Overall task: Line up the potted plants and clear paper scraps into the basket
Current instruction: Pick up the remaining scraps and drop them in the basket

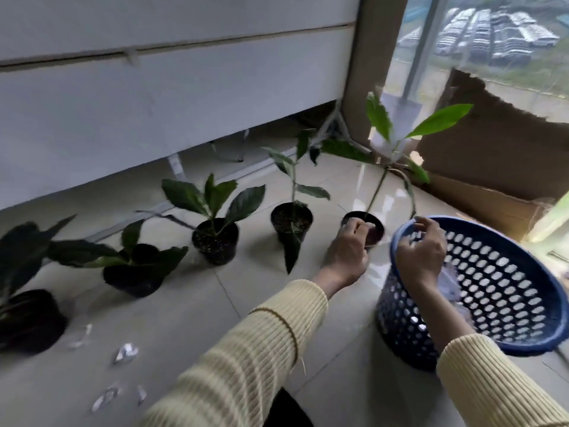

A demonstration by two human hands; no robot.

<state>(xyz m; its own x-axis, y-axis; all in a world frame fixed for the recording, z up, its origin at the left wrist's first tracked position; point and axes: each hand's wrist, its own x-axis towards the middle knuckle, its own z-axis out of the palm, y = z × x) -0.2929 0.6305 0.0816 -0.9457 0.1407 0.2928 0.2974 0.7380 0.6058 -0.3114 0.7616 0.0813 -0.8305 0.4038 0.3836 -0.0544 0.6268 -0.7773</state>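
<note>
Several potted plants in black pots stand in a diagonal row on the tiled floor, from the near-left pot [29, 318] to the far-right pot [374, 229]. My left hand [349, 251] grips the rim of that far-right pot. My right hand [420, 251] holds the near rim of the blue perforated basket [508, 291], which is tilted toward me with white paper inside. Paper scraps [124, 352] lie on the floor at the lower left, with more scraps [107, 397] closer to me.
A grey-white panel wall [154, 103] runs behind the plants. Torn brown cardboard [498, 155] leans against the window at the right. A column [372, 66] stands in the corner.
</note>
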